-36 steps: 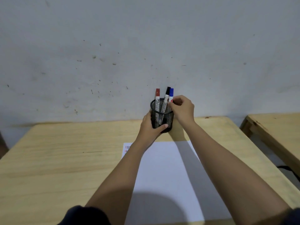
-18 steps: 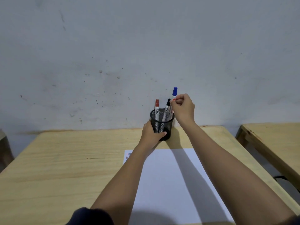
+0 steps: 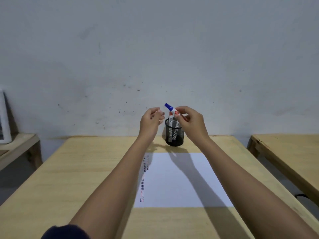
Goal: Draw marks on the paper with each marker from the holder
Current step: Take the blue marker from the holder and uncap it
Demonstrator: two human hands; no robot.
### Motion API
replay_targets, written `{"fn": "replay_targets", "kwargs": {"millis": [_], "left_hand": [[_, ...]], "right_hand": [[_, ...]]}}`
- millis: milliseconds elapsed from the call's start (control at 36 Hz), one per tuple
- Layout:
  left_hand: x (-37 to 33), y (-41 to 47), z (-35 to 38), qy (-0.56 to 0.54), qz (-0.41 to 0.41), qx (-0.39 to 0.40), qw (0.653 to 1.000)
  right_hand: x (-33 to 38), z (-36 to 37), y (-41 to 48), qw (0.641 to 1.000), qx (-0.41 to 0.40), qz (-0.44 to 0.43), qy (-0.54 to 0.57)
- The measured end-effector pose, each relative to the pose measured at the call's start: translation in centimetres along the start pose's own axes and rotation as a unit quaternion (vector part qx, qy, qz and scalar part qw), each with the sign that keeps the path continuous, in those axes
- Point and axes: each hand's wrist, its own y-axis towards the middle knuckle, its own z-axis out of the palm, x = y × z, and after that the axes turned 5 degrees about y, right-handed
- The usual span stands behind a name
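Observation:
My right hand [image 3: 191,122] grips the blue-capped marker [image 3: 170,108], lifted clear of the holder and tilted with its cap up and to the left. Just left of the cap, my left hand [image 3: 151,122] hovers with fingers apart, holding nothing. The black mesh holder [image 3: 174,135] stands at the table's far edge below both hands. A red-capped marker [image 3: 170,118] leans inside it; another marker is mostly hidden behind my right hand. The white paper [image 3: 179,180] lies in front of the holder, with rows of short red, black and blue dashes along its left edge.
The wooden table [image 3: 77,178] backs against a grey-white wall. A second wooden table [image 3: 290,149] stands to the right across a gap. On the left, a low wooden bench [image 3: 19,144] carries a white object.
My right hand has pulled the blue marker fully out of the holder and tilted it. My left hand has let go of the holder and risen beside the marker's cap.

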Motion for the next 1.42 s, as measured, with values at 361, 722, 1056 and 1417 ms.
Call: {"fn": "replay_targets", "kwargs": {"millis": [361,722,1056,1417], "left_hand": [[0.0,-6.3,-1.1,0.078,0.067,0.073,0.992],[0.2,-7.6,-2.7,-0.105,0.01,0.058,0.993],[1.1,-7.5,-2.5,0.003,0.044,0.11,0.993],[3.2,-5.7,-6.3,0.064,0.006,0.048,0.997]], "right_hand": [[2.0,-4.0,-5.9,0.987,0.152,0.027,-0.041],[0.6,-5.1,-8.0,0.922,-0.053,0.189,0.334],[0.7,-2.3,-8.3,0.811,-0.083,0.26,0.517],[-0.7,-1.2,-6.9,0.798,-0.119,0.249,0.536]]}}
